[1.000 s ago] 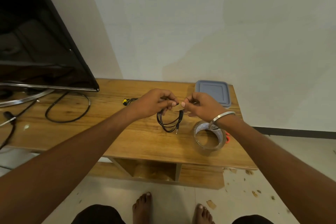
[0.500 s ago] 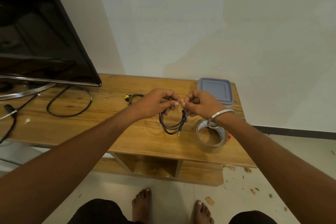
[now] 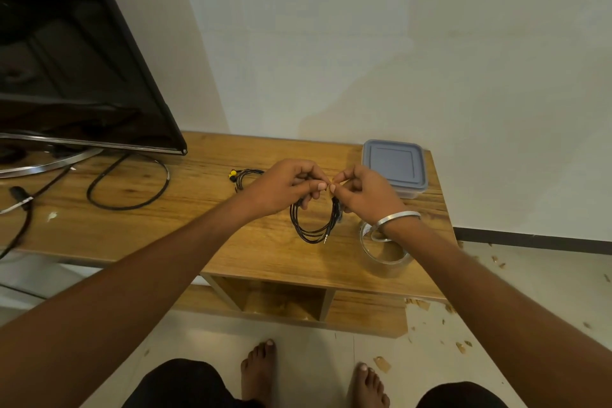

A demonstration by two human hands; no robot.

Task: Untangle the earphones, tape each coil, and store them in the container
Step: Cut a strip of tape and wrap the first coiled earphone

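Black earphone coil (image 3: pixel 314 222) dangling below both grips — left hand (image 3: pixel 284 185) and right hand (image 3: pixel 364 192) each pinching its top.

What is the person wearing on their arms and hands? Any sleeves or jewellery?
Both arms are bare, with no sleeves showing. The right hand has a plain, shiny silver bangle round its wrist. The left hand and its wrist wear nothing: no ring, watch or glove can be seen. The fingernails look short and unpainted.
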